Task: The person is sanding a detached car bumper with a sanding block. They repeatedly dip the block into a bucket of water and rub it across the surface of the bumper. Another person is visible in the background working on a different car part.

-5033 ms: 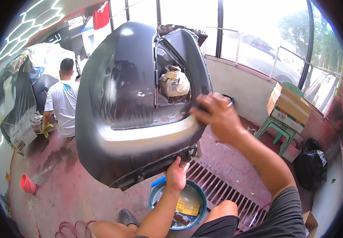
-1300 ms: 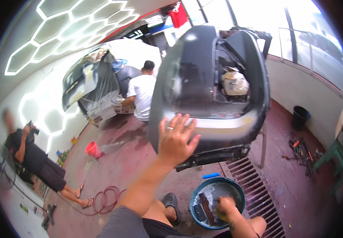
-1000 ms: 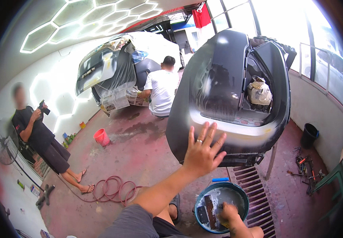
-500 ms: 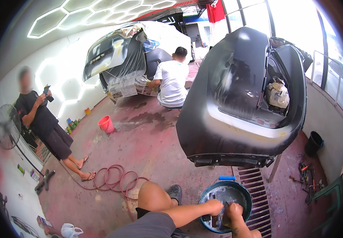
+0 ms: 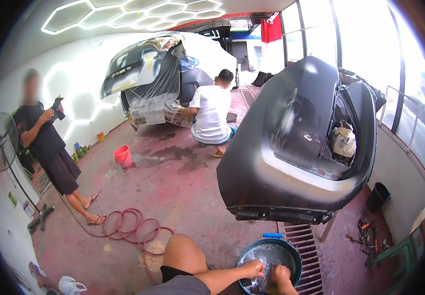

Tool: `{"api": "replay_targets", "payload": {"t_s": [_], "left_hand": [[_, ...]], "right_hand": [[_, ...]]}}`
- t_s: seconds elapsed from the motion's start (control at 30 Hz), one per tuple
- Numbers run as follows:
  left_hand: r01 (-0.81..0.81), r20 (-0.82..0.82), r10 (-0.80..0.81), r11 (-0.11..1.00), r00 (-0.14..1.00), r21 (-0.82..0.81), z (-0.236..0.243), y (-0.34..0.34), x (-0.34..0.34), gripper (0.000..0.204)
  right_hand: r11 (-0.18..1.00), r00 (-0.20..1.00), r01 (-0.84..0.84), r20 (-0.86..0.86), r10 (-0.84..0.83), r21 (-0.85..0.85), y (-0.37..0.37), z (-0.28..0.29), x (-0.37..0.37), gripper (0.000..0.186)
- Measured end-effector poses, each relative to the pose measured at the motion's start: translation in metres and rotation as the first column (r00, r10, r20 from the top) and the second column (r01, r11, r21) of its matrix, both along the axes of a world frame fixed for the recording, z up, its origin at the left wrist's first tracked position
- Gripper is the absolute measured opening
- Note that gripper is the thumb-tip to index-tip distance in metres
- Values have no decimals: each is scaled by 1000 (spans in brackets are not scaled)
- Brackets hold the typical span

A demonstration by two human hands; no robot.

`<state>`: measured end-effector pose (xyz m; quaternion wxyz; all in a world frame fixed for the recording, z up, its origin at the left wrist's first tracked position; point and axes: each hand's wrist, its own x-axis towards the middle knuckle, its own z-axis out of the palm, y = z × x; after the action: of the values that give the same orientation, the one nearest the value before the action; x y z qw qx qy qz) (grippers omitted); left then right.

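A dark teal bucket (image 5: 298,269) of cloudy, foamy water stands at the lower edge, its blue-gripped handle (image 5: 273,235) resting at the far rim. Both fists are over the water, close together. My left hand (image 5: 252,269) is closed, fingers curled inward; what it grips is too small to make out. Beside it my right hand (image 5: 281,274) is closed too, its contents hidden by the fingers. Dark shapes show in the water below them. Just beyond the bucket, a large grey-and-black car bumper (image 5: 251,179) with a whitish band is held up on a stand.
A floor drain grate (image 5: 305,250) runs beside the bucket. A coiled red hose (image 5: 124,227), a red bucket (image 5: 123,156) and a standing person (image 5: 50,132) are left. Another person (image 5: 212,115) crouches by a masked car (image 5: 148,81). Tools (image 5: 370,243) and a black bucket (image 5: 378,195) lie right.
The view has tilted up slightly, so the bucket sits lower in the picture. Both hands remain closed over the water. The crouching person's foot now shows.
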<state>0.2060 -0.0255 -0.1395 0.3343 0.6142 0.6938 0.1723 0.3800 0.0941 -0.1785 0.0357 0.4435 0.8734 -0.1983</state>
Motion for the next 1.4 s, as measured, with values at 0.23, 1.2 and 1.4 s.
{"api": "replay_targets", "payload": {"t_s": [0.23,1.2,1.4], "left_hand": [[64,-277,-72,997,958,-39,4,3,5,38],[-240,-160,236,971,959,-10,8,-2,2,36],[127,-371,-250,937,895,-325,51,15,16,47]], "right_hand": [[988,996,74,40,-80,132,1,-6,1,32],[968,970,242,13,-242,-65,-4,27,-9,55],[995,938,52,-345,-19,88,13,-7,-4,47]]}}
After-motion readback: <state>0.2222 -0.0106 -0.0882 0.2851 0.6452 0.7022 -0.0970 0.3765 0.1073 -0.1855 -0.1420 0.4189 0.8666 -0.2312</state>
